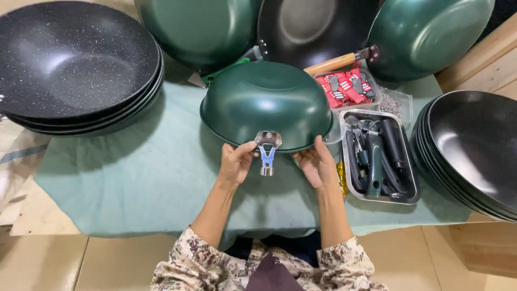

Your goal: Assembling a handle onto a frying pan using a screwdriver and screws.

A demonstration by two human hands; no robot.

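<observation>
Green wok [266, 102] rim between left hand [235, 161] and right hand [316, 164].

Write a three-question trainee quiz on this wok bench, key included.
1. True or false: the green wok between the left hand and right hand lies upside down.
2. What silver part sticks out from its near rim?
3. The metal tray of dark handles lies: A) left of the wok, B) right of it, C) under it.

Key: 1 true; 2 the handle bracket; 3 B.
</observation>
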